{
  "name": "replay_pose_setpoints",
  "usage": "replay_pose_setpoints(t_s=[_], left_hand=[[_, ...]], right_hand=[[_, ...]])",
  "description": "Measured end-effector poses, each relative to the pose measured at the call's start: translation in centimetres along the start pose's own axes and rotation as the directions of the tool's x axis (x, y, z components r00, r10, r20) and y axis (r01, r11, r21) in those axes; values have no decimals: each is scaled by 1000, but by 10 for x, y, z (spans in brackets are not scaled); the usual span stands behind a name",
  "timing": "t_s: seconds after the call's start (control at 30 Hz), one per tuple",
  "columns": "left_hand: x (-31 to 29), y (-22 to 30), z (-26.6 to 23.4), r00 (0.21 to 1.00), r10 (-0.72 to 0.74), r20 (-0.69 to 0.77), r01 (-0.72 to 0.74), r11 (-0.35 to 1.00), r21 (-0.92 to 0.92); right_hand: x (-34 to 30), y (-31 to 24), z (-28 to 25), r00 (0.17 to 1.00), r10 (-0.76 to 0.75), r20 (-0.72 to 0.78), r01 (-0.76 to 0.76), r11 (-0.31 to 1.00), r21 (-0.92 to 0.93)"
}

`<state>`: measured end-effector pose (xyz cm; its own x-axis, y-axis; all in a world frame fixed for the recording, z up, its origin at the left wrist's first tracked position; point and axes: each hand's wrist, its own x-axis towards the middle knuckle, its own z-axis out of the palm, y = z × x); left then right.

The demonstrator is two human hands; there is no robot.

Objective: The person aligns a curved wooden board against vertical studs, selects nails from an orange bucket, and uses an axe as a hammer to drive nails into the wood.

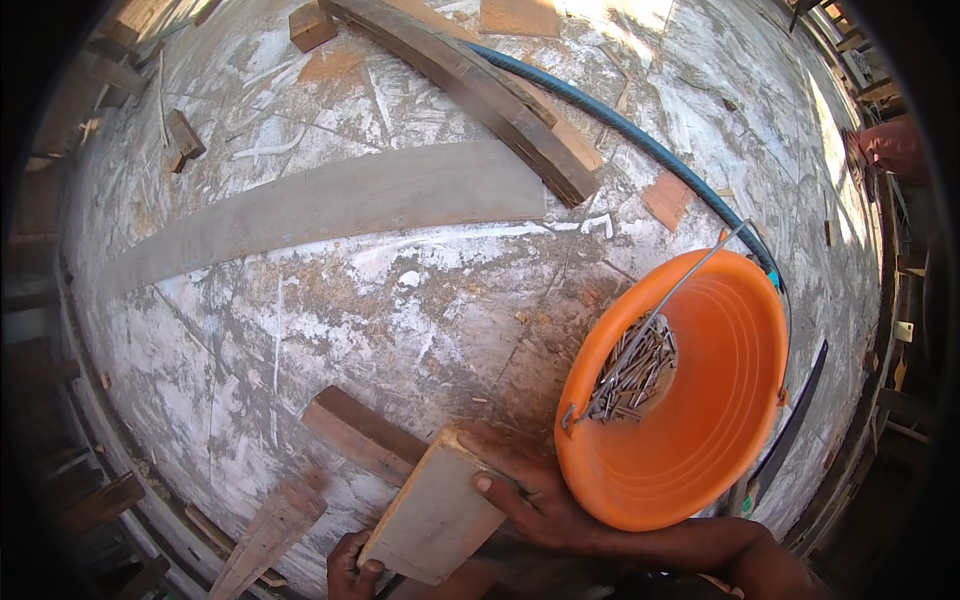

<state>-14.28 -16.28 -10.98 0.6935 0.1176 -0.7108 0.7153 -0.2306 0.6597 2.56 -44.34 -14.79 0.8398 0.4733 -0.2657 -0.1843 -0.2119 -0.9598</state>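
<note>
My right hand rests its fingers and thumb on the top edge of a light wooden block at the bottom centre. My left hand grips the same block at its lower left corner. A darker short plank lies under and beyond the block. Right beside my right hand stands an orange plastic bucket with a wire handle and a heap of steel nails inside.
I see a whitewashed chipboard deck with a long grey board, a thick dark beam and a blue hose across it. Small wood offcuts lie scattered. A person in red is at the far right edge.
</note>
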Motion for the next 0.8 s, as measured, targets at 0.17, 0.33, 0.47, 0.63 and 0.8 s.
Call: replay_pose_setpoints(t_s=[0.17, 0.33, 0.47, 0.63, 0.8], left_hand=[[-7, -1, 5, 987, -154, -39, 143, 970, -197], [-3, -18, -1, 994, -50, -98, 51, 999, 1], [-1, -32, -9, 996, -5, -90, 16, 993, 116], [9, -8, 6, 983, 135, -127, -104, 968, 229], [9, -11, 13, 978, 161, -130, -138, 975, 172]], right_hand=[[-1, 0, 4, 999, -16, -38, 17, 1000, 20], [-1, 2, 4, 1000, 3, -30, -2, 999, 36], [-1, 2, 3, 1000, -1, -3, 1, 999, 50], [-2, -3, 1, 994, 44, -102, -51, 996, -72], [-5, -6, 5, 963, 149, -223, -159, 987, -28]])
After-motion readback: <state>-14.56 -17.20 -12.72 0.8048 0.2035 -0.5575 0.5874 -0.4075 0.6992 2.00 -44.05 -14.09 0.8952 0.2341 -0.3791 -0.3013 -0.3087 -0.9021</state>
